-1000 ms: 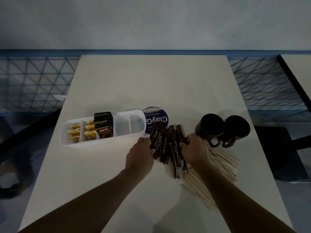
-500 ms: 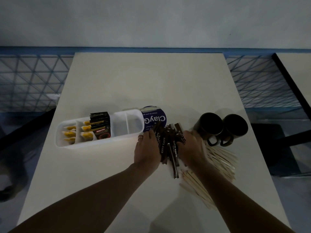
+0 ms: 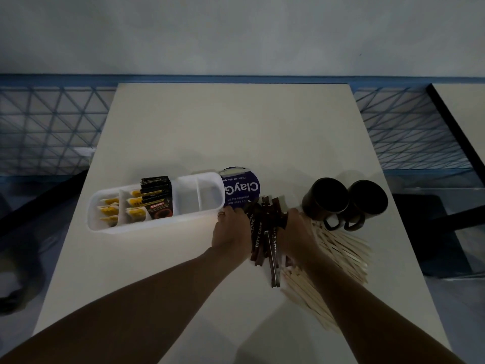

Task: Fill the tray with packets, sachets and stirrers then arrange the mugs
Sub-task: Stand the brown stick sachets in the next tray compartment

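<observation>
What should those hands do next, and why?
Probably lift the brown stick sachets left into the white plastic tray: the left hand and right hand hold them bunched, and its two right-end compartments look unfilled.

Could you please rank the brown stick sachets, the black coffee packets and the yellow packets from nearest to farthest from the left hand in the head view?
1. Brown stick sachets: against the left hand, on its right.
2. Black coffee packets: in the tray, to its left.
3. Yellow packets: tray's far left end.
</observation>
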Available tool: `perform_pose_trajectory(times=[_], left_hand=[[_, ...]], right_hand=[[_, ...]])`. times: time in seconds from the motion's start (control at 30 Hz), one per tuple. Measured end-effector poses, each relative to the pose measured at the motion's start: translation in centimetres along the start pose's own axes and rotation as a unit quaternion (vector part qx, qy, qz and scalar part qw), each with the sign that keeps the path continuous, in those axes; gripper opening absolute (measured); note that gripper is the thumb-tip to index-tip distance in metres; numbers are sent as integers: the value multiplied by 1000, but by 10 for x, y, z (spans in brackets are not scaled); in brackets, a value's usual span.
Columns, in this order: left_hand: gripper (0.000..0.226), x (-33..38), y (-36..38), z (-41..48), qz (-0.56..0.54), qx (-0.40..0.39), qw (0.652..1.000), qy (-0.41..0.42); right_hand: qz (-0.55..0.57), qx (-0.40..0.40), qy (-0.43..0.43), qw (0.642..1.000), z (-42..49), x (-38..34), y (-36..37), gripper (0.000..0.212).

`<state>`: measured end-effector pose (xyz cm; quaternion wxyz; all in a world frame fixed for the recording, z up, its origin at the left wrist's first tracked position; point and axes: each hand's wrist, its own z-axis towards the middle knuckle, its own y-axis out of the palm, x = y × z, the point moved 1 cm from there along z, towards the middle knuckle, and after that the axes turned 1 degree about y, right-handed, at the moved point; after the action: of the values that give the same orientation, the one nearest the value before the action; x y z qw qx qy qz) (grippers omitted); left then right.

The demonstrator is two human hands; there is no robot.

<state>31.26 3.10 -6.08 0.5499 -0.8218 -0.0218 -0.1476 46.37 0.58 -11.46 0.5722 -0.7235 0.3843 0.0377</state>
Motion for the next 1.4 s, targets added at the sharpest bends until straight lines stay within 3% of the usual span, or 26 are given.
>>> perform_pose_trajectory(times=[0.3, 0.43, 0.57, 0.9, 1.0, 1.17, 1.27, 1.4], left_hand=[[30, 0, -3, 3, -61, -58, 996, -16], [40, 1, -4, 4, -83, -98, 990, -59], [33, 0, -3, 5, -120, -125, 982, -71], [13, -5, -14, -5, -224, -94, 970, 0], [4, -5, -25, -11, -273, -75, 958, 39], [10, -11, -37, -13, -355, -64, 932, 45], [10, -17, -47, -16, -396, -63, 915, 33], [7, -30, -56, -18, -394, -53, 917, 34]], right_hand=[[-81, -11, -31, 996, 4, 2, 10, 17], [-28, -20, -3, 999, -3, -8, -2, 19], [2, -20, -6, 1000, -11, -18, -17, 20], [116, -22, 4, 993, -19, -51, -51, 21], [201, -32, 33, 979, -21, -63, -57, 26], [397, -49, 65, 914, -23, -87, -53, 15], [453, -65, 52, 888, -29, -105, -52, 21], [463, -84, 4, 883, -38, -124, -47, 27]])
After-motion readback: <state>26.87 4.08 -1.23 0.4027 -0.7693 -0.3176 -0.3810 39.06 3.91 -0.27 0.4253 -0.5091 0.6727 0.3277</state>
